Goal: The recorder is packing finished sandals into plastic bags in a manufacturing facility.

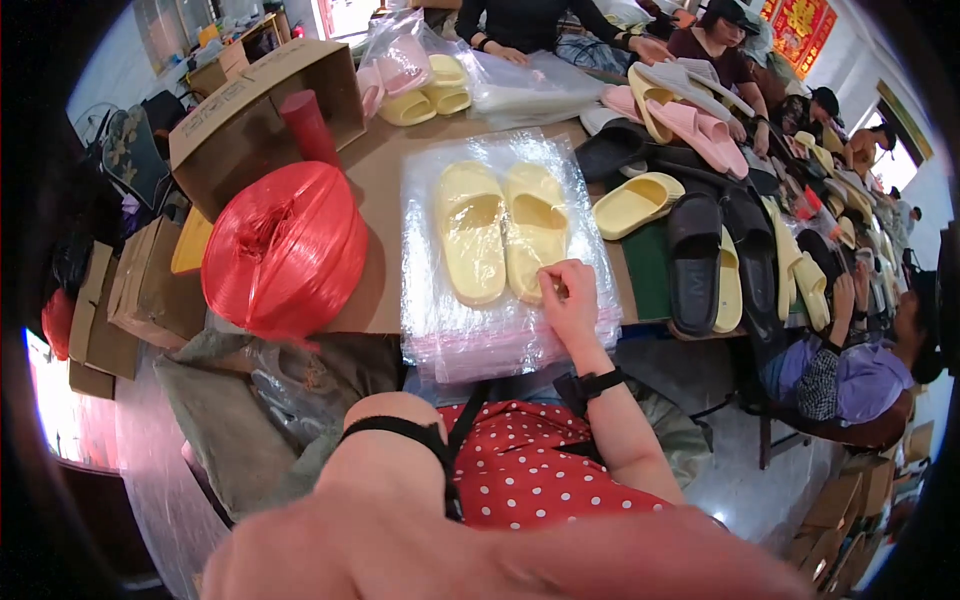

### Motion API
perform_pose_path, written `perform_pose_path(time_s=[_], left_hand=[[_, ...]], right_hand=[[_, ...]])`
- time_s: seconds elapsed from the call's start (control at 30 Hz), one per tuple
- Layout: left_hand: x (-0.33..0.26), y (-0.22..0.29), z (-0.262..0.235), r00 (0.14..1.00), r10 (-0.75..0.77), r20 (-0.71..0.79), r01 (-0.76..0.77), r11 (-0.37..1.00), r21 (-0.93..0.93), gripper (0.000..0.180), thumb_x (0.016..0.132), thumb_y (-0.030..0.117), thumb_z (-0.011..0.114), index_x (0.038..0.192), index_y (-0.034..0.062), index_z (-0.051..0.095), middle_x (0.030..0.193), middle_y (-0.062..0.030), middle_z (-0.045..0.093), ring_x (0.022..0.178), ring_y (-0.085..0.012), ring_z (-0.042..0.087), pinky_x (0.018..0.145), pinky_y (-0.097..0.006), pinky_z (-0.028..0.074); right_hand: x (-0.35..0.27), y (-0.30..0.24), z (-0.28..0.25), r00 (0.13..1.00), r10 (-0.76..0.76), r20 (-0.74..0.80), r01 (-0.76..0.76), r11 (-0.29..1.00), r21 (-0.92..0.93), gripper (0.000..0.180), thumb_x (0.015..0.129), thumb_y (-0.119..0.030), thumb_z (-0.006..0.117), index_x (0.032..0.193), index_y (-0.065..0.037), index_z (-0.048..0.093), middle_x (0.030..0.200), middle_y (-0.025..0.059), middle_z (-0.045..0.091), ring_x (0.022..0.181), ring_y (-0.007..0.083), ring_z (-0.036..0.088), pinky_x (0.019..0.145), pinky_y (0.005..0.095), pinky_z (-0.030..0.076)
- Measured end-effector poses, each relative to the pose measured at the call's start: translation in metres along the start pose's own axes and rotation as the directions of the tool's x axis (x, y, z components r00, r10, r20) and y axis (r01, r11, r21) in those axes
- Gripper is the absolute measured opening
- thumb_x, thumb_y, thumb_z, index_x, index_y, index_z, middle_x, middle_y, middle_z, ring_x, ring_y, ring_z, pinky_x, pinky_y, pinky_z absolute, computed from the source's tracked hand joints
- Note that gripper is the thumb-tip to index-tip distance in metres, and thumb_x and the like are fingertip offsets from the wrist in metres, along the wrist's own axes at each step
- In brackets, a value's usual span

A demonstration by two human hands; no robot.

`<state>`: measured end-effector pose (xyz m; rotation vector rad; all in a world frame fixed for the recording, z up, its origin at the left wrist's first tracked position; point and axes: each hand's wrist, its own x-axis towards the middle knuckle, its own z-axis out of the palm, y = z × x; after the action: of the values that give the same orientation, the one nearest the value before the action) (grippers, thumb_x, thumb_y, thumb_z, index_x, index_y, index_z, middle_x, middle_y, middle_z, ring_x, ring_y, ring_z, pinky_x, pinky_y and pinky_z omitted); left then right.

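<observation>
A pair of pale yellow slippers [474, 235] lies side by side under shiny clear plastic, on a stack of clear plastic bags [425, 345] at the table's front edge. At the heel of the right slipper, my right hand [570, 295] has its fingers curled together against the plastic; anything pinched between them is hidden. A dark band circles that wrist. My left hand [400, 545] is raised very close to the camera, large and blurred across the lower foreground. Its wrist has a black strap, and its fingers cannot be made out.
On the left are a big roll of red plastic twine [285, 250], a red cone [311, 127] and an open carton [262, 105]. Black slides [692, 255] and other slippers crowd the right. A stack of clear bags [545, 88] lies at the back. Several people sit around.
</observation>
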<state>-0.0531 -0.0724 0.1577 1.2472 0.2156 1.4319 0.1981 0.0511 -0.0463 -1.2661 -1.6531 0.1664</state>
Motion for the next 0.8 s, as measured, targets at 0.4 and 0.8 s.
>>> perform_pose_path(time_s=[0.4, 0.8], left_hand=[[-0.012, -0.063, -0.063, 0.980, -0.146, -0.132, 0.192, 0.562, 0.805, 0.044, 0.089, 0.003, 0.056, 0.133, 0.0027, 0.052, 0.141, -0.0188, 0.052, 0.128, -0.0320, 0.051, 0.105, -0.038, 0.041], [-0.029, -0.110, -0.109, 0.979, -0.195, 0.059, -0.056, 0.024, 0.998, 0.077, 0.072, 0.003, 0.060, 0.147, 0.0080, 0.045, 0.162, -0.0178, 0.029, 0.151, -0.0393, 0.022, 0.121, -0.051, 0.024]], right_hand=[[0.010, -0.007, -0.086, 0.989, 0.043, 0.144, -0.047, 0.999, 0.019, 0.024, 0.088, -0.009, 0.067, 0.112, -0.007, 0.065, 0.107, 0.0126, 0.062, 0.105, 0.0341, 0.056, 0.089, 0.0403, 0.047], [0.000, -0.006, -0.121, 0.909, -0.186, 0.373, 0.262, 0.951, -0.164, 0.051, 0.076, 0.003, 0.061, 0.123, -0.016, 0.067, 0.136, 0.0112, 0.055, 0.126, 0.0354, 0.050, 0.106, 0.0455, 0.042]])
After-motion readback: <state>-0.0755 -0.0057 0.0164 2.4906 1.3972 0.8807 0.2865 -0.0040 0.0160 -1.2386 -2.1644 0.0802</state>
